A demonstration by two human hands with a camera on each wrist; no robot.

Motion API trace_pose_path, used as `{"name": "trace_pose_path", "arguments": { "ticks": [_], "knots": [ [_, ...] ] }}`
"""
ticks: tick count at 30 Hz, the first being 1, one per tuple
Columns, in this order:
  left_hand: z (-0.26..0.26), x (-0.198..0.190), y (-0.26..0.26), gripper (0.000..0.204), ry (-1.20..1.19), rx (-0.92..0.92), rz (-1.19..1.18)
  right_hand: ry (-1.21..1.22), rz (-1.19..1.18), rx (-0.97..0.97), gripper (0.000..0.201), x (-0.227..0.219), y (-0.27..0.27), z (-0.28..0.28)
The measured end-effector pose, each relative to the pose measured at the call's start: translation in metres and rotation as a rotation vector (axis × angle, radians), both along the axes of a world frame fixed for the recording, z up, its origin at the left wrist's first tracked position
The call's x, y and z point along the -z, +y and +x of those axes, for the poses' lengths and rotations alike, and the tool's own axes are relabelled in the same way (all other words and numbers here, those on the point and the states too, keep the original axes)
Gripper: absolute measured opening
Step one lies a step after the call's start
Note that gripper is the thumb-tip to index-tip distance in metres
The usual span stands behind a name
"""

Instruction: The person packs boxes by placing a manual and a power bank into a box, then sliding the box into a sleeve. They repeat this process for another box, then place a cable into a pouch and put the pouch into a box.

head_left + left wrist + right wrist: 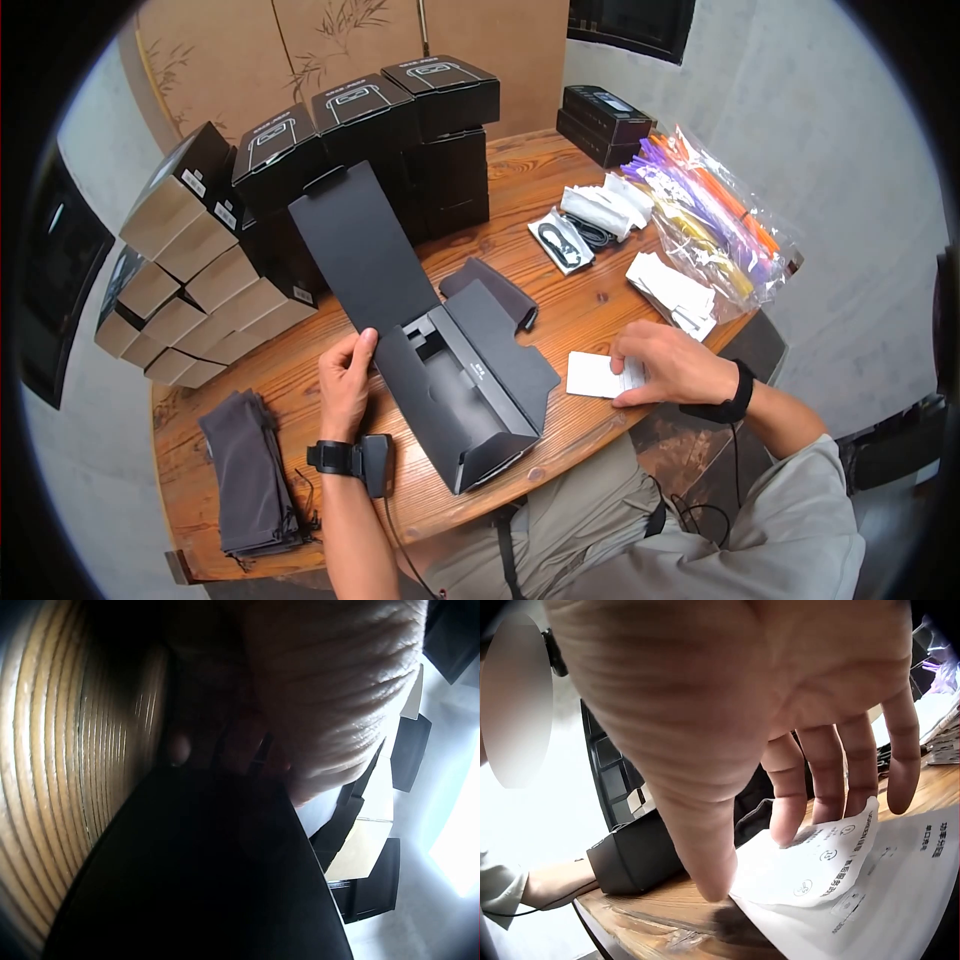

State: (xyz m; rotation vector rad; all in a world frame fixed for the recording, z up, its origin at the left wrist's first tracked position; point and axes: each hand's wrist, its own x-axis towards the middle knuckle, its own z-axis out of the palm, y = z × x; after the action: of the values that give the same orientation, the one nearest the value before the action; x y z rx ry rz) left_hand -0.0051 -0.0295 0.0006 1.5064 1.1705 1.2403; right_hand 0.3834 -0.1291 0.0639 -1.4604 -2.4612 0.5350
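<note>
A: Hands, quick?

B: We've got the left hand (pixel 347 385) gripping the open black box (pixel 425 420) at its side edge, thumb against it, most fingers hidden. Right hand (pixel 670 365): thumb and forefinger close together, pinching the curled top sheet (pixel 817 862).

A: And the box?

B: Near edge of the wooden table (pixel 580 320), between the hands, lid (pixel 370 240) up. We can't tell whether its base sits flat.

A: What do we flag?

B: Double pick, likeliest: the sheet beneath (pixel 907 900) overlaps closely and could cling. We'd add a crease, since the top sheet already bows under the pinch.

A: Box risk?

B: Slipping off the front, we'd guess: one-handed hold, lower corner by the edge. Pushed back, it could snag the gray pouch (pixel 490 290).
</note>
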Motion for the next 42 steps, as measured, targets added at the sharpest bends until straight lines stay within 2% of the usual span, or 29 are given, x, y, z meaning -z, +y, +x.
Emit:
{"name": "trace_pose_path", "arguments": {
  "ticks": [8,14,23,33,42],
  "knots": [
    [-0.001,0.001,0.001,0.033,0.005,-0.002,0.004,-0.096,-0.07,0.0,0.032,-0.006,-0.006,-0.006],
    [0.0,0.0,0.0,0.032,-0.003,0.001,-0.003,0.002,-0.03,0.023,0.031,0.003,-0.006,-0.002],
    [0.001,-0.001,-0.001,0.032,-0.005,-0.003,-0.007,0.022,-0.11,0.1,0.048,-0.001,-0.003,-0.005],
    [-0.001,0.001,0.0,0.032,0.008,0.005,-0.006,0.033,-0.007,0.117,0.051,0.003,-0.004,-0.002],
    [0.0,-0.001,-0.001,0.032,0.0,0.002,-0.006,0.06,0.078,0.189,0.047,-0.015,0.002,0.008]
  ]
}}
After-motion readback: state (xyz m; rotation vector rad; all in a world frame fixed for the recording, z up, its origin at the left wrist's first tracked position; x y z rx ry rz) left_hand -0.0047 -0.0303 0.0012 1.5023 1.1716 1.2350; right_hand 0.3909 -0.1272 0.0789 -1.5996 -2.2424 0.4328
